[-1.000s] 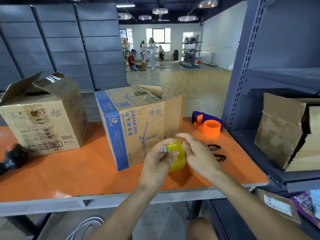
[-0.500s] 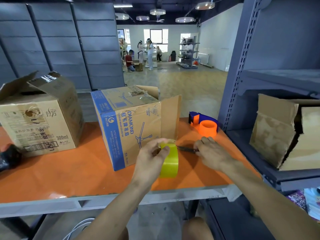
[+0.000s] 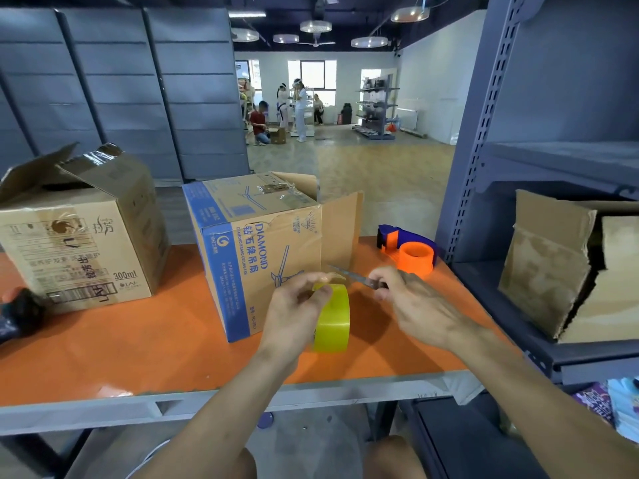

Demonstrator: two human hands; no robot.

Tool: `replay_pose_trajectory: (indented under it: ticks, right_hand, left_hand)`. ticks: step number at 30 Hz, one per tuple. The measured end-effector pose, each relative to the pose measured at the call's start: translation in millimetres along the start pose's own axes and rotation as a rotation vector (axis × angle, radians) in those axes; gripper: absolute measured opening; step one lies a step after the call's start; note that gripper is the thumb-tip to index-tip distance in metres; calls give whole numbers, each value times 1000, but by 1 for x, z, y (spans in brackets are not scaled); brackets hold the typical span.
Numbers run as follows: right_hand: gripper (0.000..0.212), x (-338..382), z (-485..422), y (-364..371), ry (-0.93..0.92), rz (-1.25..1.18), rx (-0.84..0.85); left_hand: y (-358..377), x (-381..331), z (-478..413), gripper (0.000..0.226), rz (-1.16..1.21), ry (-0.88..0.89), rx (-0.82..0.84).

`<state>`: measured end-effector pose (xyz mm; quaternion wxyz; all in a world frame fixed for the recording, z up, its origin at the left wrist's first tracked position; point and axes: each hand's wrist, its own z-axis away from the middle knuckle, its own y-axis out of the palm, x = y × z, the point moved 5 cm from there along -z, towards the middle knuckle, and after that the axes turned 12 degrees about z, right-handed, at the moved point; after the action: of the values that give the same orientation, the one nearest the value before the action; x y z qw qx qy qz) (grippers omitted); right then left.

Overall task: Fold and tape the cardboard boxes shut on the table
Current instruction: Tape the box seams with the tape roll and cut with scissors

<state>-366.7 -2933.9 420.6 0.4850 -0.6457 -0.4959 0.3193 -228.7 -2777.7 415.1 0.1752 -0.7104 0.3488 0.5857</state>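
My left hand [image 3: 297, 312] grips a yellow roll of tape [image 3: 333, 319] above the orange table [image 3: 138, 344], its fingers pinching the loose tape end at the top. My right hand [image 3: 411, 302] holds scissors [image 3: 352, 276], blades pointing left toward the tape end. Right behind the roll stands a blue-and-brown box marked DIAMOND [image 3: 259, 243], one side flap swung open to the right. At the left stands a second brown box [image 3: 79, 233] with its top flaps up.
An orange and blue tape dispenser [image 3: 409, 252] lies at the table's back right. A grey shelf unit [image 3: 518, 188] with torn cardboard [image 3: 567, 267] stands close on the right. A dark object [image 3: 20, 312] lies at the left edge. Several people are far behind.
My right hand left the tape roll, reached to the scissors on the table and lifted them; their blades now point at the tape end. My left hand kept holding the roll.
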Motion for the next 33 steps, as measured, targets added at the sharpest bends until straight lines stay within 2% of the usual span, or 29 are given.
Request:
replay_pose_trajectory:
  ticks: [2, 5, 8, 11, 15, 20, 25, 33]
  right_hand:
    - [16, 2, 0, 1, -21, -22, 2]
    - [14, 10, 0, -8, -82, 21, -87]
    - [25, 21, 0, -15, -144, 92, -186]
    - [23, 24, 0, -20, -154, 80, -194]
    - [20, 21, 1, -18, -103, 109, -201]
    - [18, 11, -2, -11, 16, -90, -221]
    - [19, 20, -5, -4, -39, -35, -202]
    - [23, 35, -6, -13, -129, 100, -221]
  left_hand:
    - [-1, -1, 0, 13, -31, 6, -12]
    - [-3, -2, 1, 10, -76, 21, -51]
    - [-4, -1, 0, 9, -77, -5, -101]
    - [-2, 0, -1, 14, -63, -23, -91]
    - [-1, -2, 1, 5, -30, 9, -34]
    - [-6, 1, 3, 8, -37, 22, -37]
    - [-8, 2, 2, 8, -26, 23, -24]
    - [-13, 6, -3, 14, -69, -2, -148]
